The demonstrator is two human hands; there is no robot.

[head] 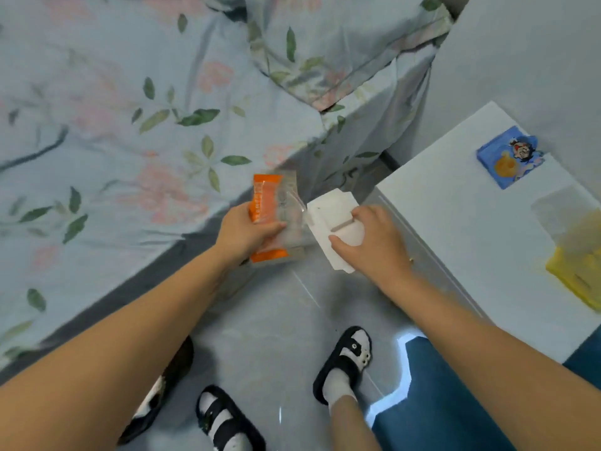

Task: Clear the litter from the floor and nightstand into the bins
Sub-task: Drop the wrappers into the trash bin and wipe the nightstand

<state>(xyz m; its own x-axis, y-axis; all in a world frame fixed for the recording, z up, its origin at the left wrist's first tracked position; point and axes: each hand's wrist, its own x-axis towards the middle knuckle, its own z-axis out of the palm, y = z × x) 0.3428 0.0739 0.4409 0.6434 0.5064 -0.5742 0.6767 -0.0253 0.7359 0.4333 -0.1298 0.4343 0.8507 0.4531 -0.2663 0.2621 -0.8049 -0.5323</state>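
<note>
My left hand (242, 234) grips an orange and clear plastic snack wrapper (271, 216), held above the grey floor between the bed and the nightstand. My right hand (367, 242) holds a flat white paper packet (328, 219) right beside the wrapper, their edges touching or nearly so. On the white nightstand (455, 216) lie a blue cartoon-printed packet (509, 156) near the back and a yellow and clear wrapper (575, 252) at the right edge.
A bed with a floral sheet (113, 125) fills the left and top. The grey tiled floor (279, 336) lies below my hands, with my two feet in black sandals. A teal bin-like object (439, 402) stands at lower right against the nightstand.
</note>
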